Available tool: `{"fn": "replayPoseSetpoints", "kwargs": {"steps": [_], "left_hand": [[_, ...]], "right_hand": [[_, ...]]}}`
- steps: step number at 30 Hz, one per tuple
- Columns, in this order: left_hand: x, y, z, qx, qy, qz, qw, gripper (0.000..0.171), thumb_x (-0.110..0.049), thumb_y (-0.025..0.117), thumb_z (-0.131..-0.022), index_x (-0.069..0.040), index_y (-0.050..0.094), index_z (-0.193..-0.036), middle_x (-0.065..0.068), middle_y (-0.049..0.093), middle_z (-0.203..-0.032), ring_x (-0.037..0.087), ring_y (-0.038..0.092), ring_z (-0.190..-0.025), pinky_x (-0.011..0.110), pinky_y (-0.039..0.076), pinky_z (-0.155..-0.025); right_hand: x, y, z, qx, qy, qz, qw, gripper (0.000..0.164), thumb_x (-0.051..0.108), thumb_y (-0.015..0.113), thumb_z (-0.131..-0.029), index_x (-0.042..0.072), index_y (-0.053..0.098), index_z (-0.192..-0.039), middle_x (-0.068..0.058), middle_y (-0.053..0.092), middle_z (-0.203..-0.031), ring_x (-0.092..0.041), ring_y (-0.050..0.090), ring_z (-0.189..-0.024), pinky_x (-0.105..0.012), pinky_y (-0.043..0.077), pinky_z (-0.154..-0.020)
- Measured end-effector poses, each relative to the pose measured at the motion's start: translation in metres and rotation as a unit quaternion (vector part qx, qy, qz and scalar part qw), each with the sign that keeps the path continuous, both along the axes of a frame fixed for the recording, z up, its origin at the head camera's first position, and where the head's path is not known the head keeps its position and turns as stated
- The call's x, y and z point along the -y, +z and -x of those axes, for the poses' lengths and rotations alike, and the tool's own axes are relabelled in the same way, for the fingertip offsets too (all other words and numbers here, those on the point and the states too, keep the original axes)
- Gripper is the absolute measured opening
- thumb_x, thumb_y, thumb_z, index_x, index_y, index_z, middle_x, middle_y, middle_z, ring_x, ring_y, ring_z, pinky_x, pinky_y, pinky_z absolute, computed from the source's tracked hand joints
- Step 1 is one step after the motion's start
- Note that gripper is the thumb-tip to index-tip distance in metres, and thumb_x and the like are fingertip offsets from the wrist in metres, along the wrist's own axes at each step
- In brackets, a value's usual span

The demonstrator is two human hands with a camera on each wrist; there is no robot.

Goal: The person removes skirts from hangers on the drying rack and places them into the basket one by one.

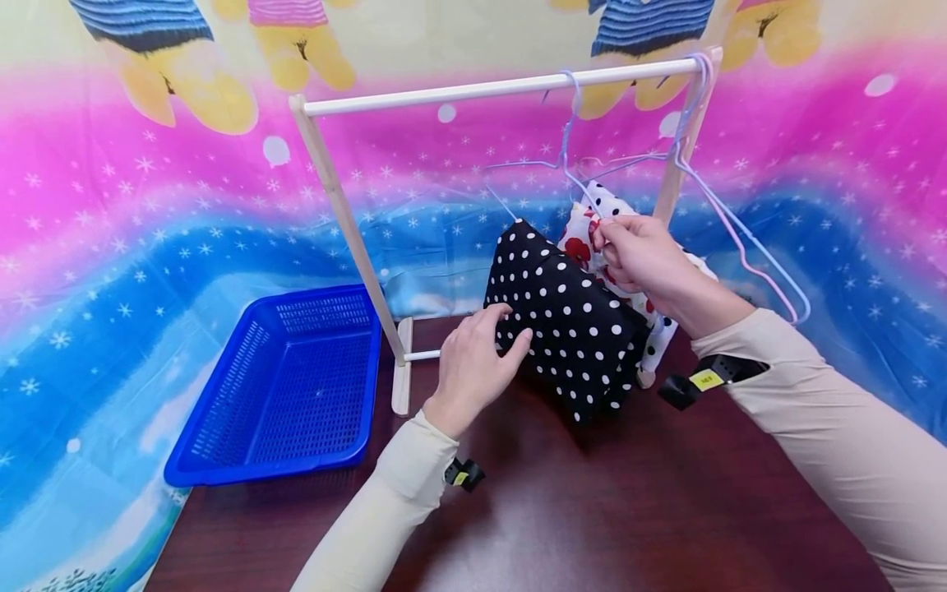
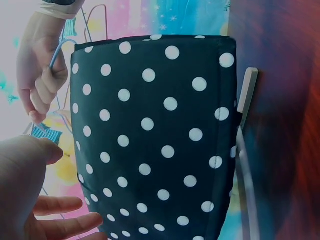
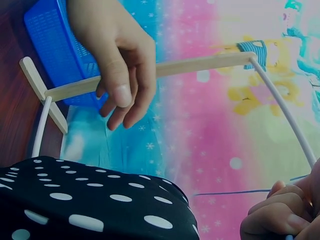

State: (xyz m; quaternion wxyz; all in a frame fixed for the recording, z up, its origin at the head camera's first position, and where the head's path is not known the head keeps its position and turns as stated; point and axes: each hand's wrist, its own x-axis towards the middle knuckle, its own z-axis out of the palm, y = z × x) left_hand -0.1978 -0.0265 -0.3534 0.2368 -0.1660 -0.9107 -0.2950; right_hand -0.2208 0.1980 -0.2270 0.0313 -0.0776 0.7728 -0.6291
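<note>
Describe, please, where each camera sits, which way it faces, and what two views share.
Head: worn on the head, looking forward and down at the rack and black dotted cloth; left hand, right hand and sleeves show.
Left wrist: on that wrist, facing the cloth; left hand lower left, right hand upper left.
Right wrist: on that wrist, looking past the cloth toward the blue basket; left hand above, right hand lower right.
Both wrist views share the cloth and both hands.

On the bench (image 1: 577, 526), basket (image 1: 318, 386) left of the rack (image 1: 347, 222); on its bar (image 1: 444, 93), hangers (image 1: 567, 136); farther cloth (image 1: 578, 249) behind nearer cloth (image 1: 565, 308); backdrop (image 1: 185, 247) behind all.
</note>
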Motion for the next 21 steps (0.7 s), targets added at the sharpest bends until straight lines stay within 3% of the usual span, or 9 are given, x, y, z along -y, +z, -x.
{"fn": "replayPoseSetpoints", "kwargs": {"steps": [5,11,21], "left_hand": [[0.006,0.005,0.005,-0.005,0.009,-0.005,0.9999,0.044,-0.045,0.064,-0.095,-0.015,0.066,-0.127,0.003,0.072,-0.126,0.023,0.069,-0.114,0.042,0.057,-0.091],[0.014,0.007,0.010,0.015,0.024,-0.013,0.9995,0.045,-0.048,0.062,-0.096,-0.015,0.066,-0.128,0.004,0.072,-0.126,0.024,0.069,-0.111,0.042,0.057,-0.090],[0.021,0.009,0.013,0.021,0.033,-0.017,0.9991,0.043,-0.047,0.062,-0.096,-0.016,0.065,-0.127,0.005,0.073,-0.121,0.025,0.070,-0.105,0.043,0.058,-0.085]], "right_hand": [[0.003,0.000,0.001,-0.003,-0.001,-0.018,1.000,0.036,0.028,0.032,-0.112,0.009,0.048,-0.085,0.010,0.029,-0.051,-0.006,0.021,-0.039,-0.027,0.013,-0.039],[0.006,0.001,0.002,-0.002,0.001,-0.023,1.000,0.038,0.031,0.033,-0.111,0.013,0.049,-0.082,0.009,0.028,-0.050,-0.006,0.022,-0.039,-0.030,0.011,-0.043],[0.010,0.001,0.002,-0.005,0.003,-0.035,0.999,0.039,0.033,0.033,-0.111,0.012,0.050,-0.083,0.009,0.030,-0.051,-0.005,0.022,-0.039,-0.024,0.016,-0.038]]}}
